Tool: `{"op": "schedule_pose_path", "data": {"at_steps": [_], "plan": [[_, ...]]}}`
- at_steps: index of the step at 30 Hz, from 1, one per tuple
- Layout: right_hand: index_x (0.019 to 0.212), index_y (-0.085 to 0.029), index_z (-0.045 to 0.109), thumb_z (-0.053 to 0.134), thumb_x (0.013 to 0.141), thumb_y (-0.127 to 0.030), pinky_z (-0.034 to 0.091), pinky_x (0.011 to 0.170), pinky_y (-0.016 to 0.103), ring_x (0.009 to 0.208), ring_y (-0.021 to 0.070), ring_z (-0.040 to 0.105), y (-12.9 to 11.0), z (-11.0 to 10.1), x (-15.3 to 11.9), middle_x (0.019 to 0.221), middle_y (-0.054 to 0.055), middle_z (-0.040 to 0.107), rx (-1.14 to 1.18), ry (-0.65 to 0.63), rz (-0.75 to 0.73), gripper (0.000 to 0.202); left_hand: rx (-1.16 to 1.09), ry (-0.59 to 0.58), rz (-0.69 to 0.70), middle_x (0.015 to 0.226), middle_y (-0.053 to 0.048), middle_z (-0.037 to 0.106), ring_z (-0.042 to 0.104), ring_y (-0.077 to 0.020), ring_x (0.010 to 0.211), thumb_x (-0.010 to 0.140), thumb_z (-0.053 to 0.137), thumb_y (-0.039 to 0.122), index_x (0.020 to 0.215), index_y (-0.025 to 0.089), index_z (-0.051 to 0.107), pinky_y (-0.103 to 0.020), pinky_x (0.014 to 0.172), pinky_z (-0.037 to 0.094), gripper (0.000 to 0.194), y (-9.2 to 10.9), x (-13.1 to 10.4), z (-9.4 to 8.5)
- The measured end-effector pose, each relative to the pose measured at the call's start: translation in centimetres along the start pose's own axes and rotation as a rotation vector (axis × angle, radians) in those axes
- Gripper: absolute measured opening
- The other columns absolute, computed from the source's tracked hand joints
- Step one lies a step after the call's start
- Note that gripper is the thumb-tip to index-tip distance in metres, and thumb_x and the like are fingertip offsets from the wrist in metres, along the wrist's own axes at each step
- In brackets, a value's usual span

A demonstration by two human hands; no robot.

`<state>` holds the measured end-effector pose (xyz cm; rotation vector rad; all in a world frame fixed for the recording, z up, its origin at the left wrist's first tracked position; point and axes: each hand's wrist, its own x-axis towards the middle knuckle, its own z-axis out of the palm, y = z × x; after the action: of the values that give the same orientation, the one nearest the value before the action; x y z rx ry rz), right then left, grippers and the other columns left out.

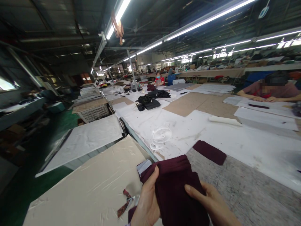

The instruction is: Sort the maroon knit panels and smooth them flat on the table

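Together, hands (148, 201) gripping maroon fabric (180, 191)

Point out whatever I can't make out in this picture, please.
All in the head view:
- Left hand's fingertips: hidden behind the maroon cloth.
- Right hand's fingertips: hidden behind it too.
- The cloth's lower end: cut off by the bottom edge.
- Its layer count: too dark and blurred.
- What the distant person in red handles: too small.

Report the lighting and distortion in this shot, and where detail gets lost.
Head view: tube lights and the left window glare white; ceiling and left floor sink into shadow; the held cloth is darkest, with least detail, toward its bottom; things stretch and soften toward the picture's edges.
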<state>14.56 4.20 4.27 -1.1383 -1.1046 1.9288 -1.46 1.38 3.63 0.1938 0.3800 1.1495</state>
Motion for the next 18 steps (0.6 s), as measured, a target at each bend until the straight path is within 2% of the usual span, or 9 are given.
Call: {"op": "schedule_pose_path", "data": {"at_steps": [7, 10, 12, 14, 16, 18], "plan": [[0.099, -0.018, 0.071, 0.072, 0.068, -0.046, 0.053, 0.075, 0.036, 0.072, 0.0237, 0.067, 0.3, 0.0, 0.3, 0.073, 0.004, 0.073, -0.027, 0.054, -0.021, 0.042, 0.034, -0.005, 0.007, 0.117, -0.017, 0.065, 0.050, -0.0323, 0.122, 0.089, 0.040, 0.053, 0.118, 0.006, 0.062, -0.045, 0.110, 0.028, 0.059, 0.1, -0.1, 0.2], [0.101, -0.017, 0.071, 0.071, 0.069, -0.045, 0.053, 0.074, 0.037, 0.072, 0.0238, 0.067, 0.3, -0.1, 0.3, 0.075, 0.005, 0.074, -0.021, 0.044, -0.024, 0.043, 0.073, 0.005, 0.088, 0.119, -0.015, 0.064, 0.049, -0.0325, 0.123, 0.087, 0.044, 0.055, 0.118, 0.010, 0.063, -0.046, 0.110, 0.027, 0.057, -0.2, -0.3, -0.5], [0.100, -0.016, 0.071, 0.071, 0.069, -0.047, 0.053, 0.073, 0.037, 0.071, 0.0237, 0.068, 0.3, -0.1, 0.3, 0.079, 0.006, 0.074, -0.006, 0.049, -0.026, 0.044, 0.140, 0.026, 0.191, 0.117, -0.013, 0.066, 0.050, -0.0327, 0.122, 0.080, 0.060, 0.046, 0.115, 0.014, 0.064, -0.046, 0.110, 0.028, 0.048, -0.6, -0.5, -1.2], [0.098, -0.016, 0.071, 0.070, 0.069, -0.050, 0.053, 0.072, 0.037, 0.071, 0.0237, 0.068, 0.4, -0.1, 0.4, 0.082, 0.007, 0.074, 0.011, 0.058, -0.032, 0.045, 0.222, 0.065, 0.255, 0.114, -0.011, 0.068, 0.053, -0.0324, 0.119, 0.070, 0.075, 0.030, 0.115, 0.017, 0.065, -0.045, 0.109, 0.030, 0.048, -1.0, -0.7, -1.7], [0.095, -0.015, 0.072, 0.071, 0.068, -0.050, 0.054, 0.072, 0.036, 0.071, 0.0235, 0.068, 0.5, -0.2, 0.5, 0.083, 0.007, 0.074, 0.005, 0.066, -0.036, 0.045, 0.278, 0.148, 0.249, 0.111, -0.011, 0.069, 0.056, -0.0315, 0.115, 0.065, 0.077, 0.019, 0.116, 0.017, 0.063, -0.045, 0.107, 0.034, 0.053, -1.4, -0.8, -1.8], [0.094, -0.015, 0.072, 0.071, 0.067, -0.050, 0.054, 0.071, 0.036, 0.071, 0.0238, 0.068, 0.7, -0.2, 0.6, 0.081, 0.007, 0.074, -0.017, 0.078, -0.033, 0.044, 0.285, 0.257, 0.218, 0.108, -0.011, 0.070, 0.059, -0.0301, 0.111, 0.070, 0.074, 0.018, 0.115, 0.016, 0.064, -0.044, 0.104, 0.038, 0.046, -1.6, -0.7, -1.5]]}}
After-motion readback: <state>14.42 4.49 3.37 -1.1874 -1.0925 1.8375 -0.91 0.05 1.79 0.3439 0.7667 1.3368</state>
